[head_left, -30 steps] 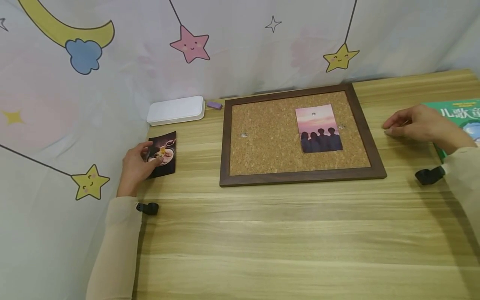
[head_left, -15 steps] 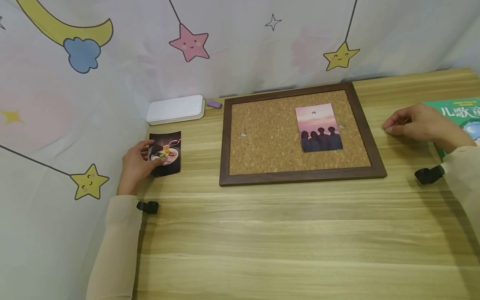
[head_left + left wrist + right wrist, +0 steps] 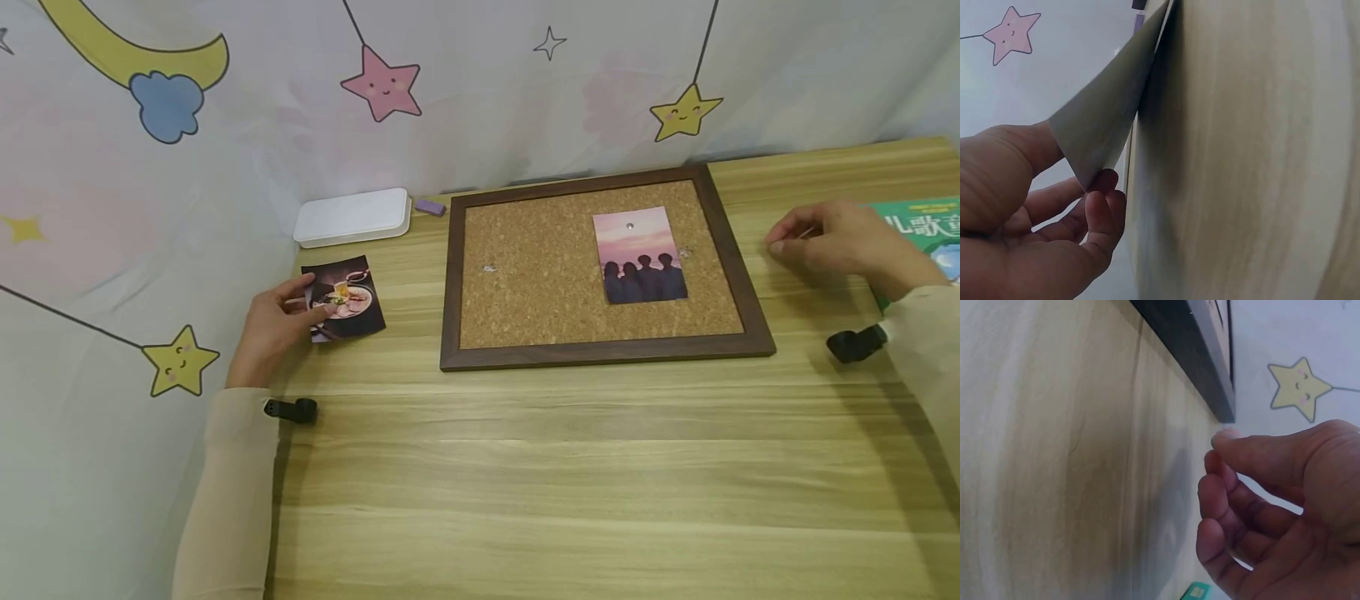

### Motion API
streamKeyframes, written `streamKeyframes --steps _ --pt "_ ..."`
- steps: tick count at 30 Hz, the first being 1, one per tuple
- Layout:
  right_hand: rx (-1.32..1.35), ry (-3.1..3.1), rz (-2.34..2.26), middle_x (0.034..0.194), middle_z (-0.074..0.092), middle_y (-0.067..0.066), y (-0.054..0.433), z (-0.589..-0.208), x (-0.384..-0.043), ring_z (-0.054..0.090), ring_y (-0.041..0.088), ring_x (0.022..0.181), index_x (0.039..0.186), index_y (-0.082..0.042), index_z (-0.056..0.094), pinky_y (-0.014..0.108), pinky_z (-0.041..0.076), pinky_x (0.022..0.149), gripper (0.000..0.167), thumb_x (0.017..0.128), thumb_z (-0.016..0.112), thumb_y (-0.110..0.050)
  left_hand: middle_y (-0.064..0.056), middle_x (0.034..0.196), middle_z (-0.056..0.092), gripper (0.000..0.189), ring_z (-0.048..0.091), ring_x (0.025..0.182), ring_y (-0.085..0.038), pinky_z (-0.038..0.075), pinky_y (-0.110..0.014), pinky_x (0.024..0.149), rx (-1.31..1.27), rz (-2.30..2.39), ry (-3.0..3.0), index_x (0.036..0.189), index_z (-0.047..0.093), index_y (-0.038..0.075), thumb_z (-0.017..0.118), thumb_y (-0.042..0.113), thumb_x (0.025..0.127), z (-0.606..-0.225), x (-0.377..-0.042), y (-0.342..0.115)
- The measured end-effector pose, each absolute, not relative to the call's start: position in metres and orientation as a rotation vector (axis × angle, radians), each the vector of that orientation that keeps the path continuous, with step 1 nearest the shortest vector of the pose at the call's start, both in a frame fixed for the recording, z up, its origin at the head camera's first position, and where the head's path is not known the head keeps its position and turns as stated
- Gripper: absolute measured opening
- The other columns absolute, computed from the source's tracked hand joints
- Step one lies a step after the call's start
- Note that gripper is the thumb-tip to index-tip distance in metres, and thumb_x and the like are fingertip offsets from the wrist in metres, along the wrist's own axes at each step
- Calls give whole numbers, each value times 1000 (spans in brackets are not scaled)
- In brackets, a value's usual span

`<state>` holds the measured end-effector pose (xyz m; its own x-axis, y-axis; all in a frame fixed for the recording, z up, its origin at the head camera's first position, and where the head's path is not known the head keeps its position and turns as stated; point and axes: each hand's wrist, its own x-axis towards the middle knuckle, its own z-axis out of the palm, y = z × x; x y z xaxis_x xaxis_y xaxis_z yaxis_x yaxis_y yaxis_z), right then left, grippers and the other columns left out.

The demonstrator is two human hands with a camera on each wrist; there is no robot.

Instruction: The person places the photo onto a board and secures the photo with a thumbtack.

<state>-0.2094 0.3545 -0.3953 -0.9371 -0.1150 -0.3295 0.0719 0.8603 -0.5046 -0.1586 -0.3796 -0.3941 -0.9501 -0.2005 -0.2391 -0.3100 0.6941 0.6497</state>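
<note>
My left hand [image 3: 277, 329] pinches a photo print of a bowl of noodles [image 3: 360, 312] between thumb and fingers. The print's plain back [image 3: 1107, 103] faces the left wrist view, and it slants over the table. Beyond it, to the right, a framed corkboard [image 3: 540, 308] lies flat, with a photo of several silhouetted people [image 3: 637, 267] fixed to it by a pin [image 3: 630, 226] near its top. To the right of the frame hovers my right hand [image 3: 843, 242], fingers loosely curled and thumb tip near the index finger; nothing shows between them.
A white pencil case [image 3: 352, 217] and a purple eraser [image 3: 430, 207] lie at the back left. Small clear pins [image 3: 490, 268] sit on the cork. A green book [image 3: 922, 221] lies under my right forearm. A printed curtain [image 3: 495, 92] hangs behind the table.
My left hand has turned the noodle photo and brought it slightly to the right, so more of its picture faces the head view. The right hand has hardly moved.
</note>
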Motion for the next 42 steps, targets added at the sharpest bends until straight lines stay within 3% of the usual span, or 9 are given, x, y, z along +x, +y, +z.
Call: streamKeyframes --steps 5,11,17,21,26,33,42 --pt "-31 2725 -761 115 71 19 350 -392 -214 57 24 93 127 -3 69 34 46 70 45 108 60 -43 -13 155 52 78 51 118 -13 43 -21 90 -436 1184 2739 166 43 29 80 37 98 -391 -160 -375" --pt "-37 2762 -785 114 72 17 344 -389 -218 57 16 90 128 -3 70 33 45 71 44 109 59 -41 -9 158 52 79 53 114 -5 45 -14 90 -392 1308 2703 166 43 32 81 39 97 -386 -164 -367" --pt "-54 2789 -827 106 74 5 338 -384 -217 56 4 85 127 -3 71 29 44 71 42 109 59 -40 -8 162 49 77 56 111 -4 50 -12 84 -335 1530 2614 164 47 30 83 26 96 -382 -170 -350" --pt "-57 2789 -863 100 68 -15 334 -381 -216 54 -2 85 129 -6 72 24 43 71 43 109 60 -42 -7 162 48 76 58 109 -5 51 -13 85 -281 1635 2559 163 49 28 84 20 95 -379 -174 -335" --pt "-85 2801 -911 91 61 -29 329 -378 -217 53 -3 84 128 -6 72 22 42 70 41 108 63 -41 -3 159 50 75 58 113 -8 51 -16 88 -216 1680 2514 161 51 32 85 21 94 -374 -179 -312" --pt "-110 2826 -965 89 60 -30 313 -377 -221 52 -3 84 125 -6 74 22 42 70 36 107 65 -37 3 152 53 75 55 120 -13 51 -20 93 -138 1687 2415 161 51 37 83 19 95 -371 -186 -280" --pt "-90 2815 -1002 92 63 -25 294 -376 -227 54 6 89 126 -8 74 26 42 73 38 107 66 -40 -6 157 53 74 59 116 -15 55 -20 87 67 1693 2363 160 53 31 81 8 95 -371 -202 -234"
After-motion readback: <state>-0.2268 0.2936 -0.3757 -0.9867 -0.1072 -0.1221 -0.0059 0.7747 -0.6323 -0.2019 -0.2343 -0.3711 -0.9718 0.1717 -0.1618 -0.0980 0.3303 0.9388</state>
